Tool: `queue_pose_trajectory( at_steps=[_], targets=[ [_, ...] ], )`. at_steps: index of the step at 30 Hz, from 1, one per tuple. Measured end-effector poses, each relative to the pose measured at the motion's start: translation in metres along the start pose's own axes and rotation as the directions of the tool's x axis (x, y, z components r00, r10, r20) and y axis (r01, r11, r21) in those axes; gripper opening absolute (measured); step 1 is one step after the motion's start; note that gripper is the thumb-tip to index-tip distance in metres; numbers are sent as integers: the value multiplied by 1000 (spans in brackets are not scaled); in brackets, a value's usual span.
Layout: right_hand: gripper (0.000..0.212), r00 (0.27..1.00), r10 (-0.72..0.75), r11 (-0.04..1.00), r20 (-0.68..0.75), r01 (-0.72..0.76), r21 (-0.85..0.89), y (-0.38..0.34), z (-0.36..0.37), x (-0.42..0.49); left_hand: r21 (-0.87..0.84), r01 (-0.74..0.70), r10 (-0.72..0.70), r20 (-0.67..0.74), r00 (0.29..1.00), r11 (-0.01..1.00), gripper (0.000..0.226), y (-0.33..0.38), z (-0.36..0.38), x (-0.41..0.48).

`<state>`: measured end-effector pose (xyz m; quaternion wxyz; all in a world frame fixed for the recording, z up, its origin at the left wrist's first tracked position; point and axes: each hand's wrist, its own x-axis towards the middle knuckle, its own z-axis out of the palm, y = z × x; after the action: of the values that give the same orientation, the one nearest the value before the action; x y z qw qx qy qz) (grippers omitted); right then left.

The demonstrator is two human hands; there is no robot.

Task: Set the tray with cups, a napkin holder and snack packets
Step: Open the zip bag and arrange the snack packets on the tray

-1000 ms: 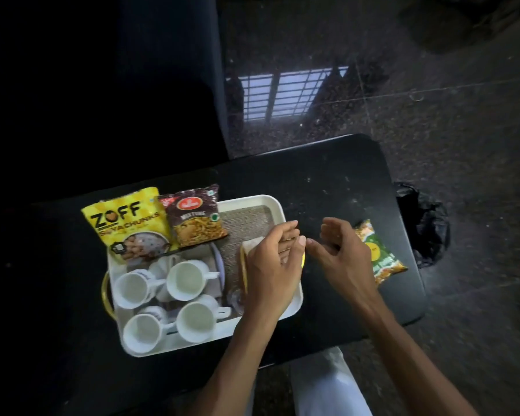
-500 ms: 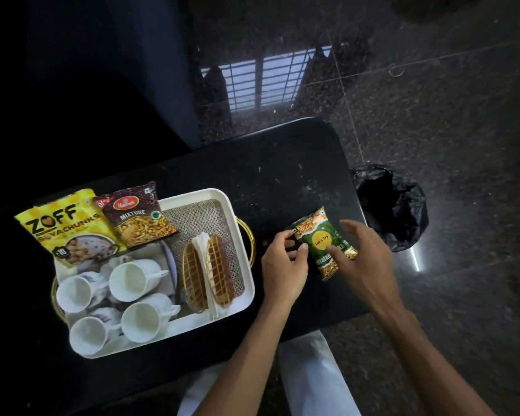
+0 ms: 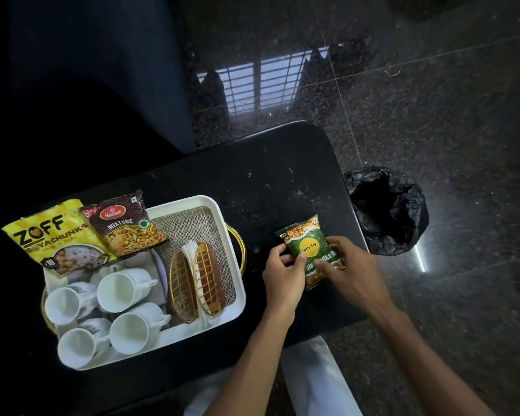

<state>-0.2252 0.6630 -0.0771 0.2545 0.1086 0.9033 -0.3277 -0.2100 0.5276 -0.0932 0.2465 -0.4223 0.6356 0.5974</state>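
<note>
A white tray [image 3: 222, 211] with gold handles sits on the left of a black table. Inside it lie several white cups [image 3: 123, 291] on their sides and a gold wire napkin holder [image 3: 197, 285] with a white napkin. A yellow Zoff packet [image 3: 54, 235] and a brown Mixture packet [image 3: 123, 225] lean over the tray's far rim. To the right of the tray, a green snack packet [image 3: 308, 241] rests on the table. My left hand [image 3: 282, 276] grips its left edge and my right hand [image 3: 353, 270] grips its right side.
The black table [image 3: 267, 181] ends just right of my hands. A bin with a black liner [image 3: 388, 210] stands on the floor beside that edge. A dark chair [image 3: 96, 70] is behind the table. The floor [image 3: 433, 100] is glossy dark stone.
My left hand left the napkin holder in the tray and moved right. Both hands closed on the green packet, which now sits between them.
</note>
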Motion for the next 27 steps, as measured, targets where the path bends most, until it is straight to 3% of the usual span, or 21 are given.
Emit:
queue_pose_trajectory(
  at_steps=[6, 11, 15, 22, 27],
  targets=[
    [49, 1000, 11, 982, -13, -9, 187, -13, 0, -5, -31, -156, 155, -23, 988, 987, 41, 14, -17, -12],
    [59, 997, -67, 920, -45, 79, 384, -67, -6, -10, 60, -413, 416, -63, 907, 909, 42, 46, -64, -24],
    [49, 982, -179, 883, -53, 184, 431, -119, 4, -1, 112, -515, 526, -120, 842, 850, 39, 73, -109, -23],
    [44, 959, -274, 855, -77, 280, 437, -190, 57, 19, 227, -564, 607, -246, 756, 794, 34, 91, -180, 1],
    [43, 958, -282, 874, -51, 278, 399, -208, 97, 31, 175, -507, 536, -280, 796, 844, 32, 79, -208, 26]
  ],
)
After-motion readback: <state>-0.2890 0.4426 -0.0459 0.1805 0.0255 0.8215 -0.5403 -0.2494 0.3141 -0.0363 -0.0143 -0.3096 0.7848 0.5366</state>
